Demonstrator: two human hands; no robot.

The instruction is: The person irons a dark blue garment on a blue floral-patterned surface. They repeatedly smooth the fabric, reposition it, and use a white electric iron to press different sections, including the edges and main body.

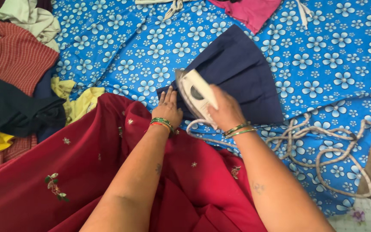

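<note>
Nearest, red embroidered cloth (86, 172) across the lap, with 2 bare forearms reaching over it onto the blue flowered sheet (323, 64). White iron (196, 94) on the near-left corner of the navy pleated garment (237, 68), long axis diagonal, nose toward upper left, cord (318, 141) looping off to the right. Right hand (224, 111) curled shut around the iron's handle; left hand (167, 107) flat, fingers close together, pressing the garment's edge just beside the iron.

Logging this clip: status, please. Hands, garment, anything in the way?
Right hand gripping iron on navy cloth. Left hand flat, pinning cloth's edge. Cord coiled at right, clear of the cloth.
</note>
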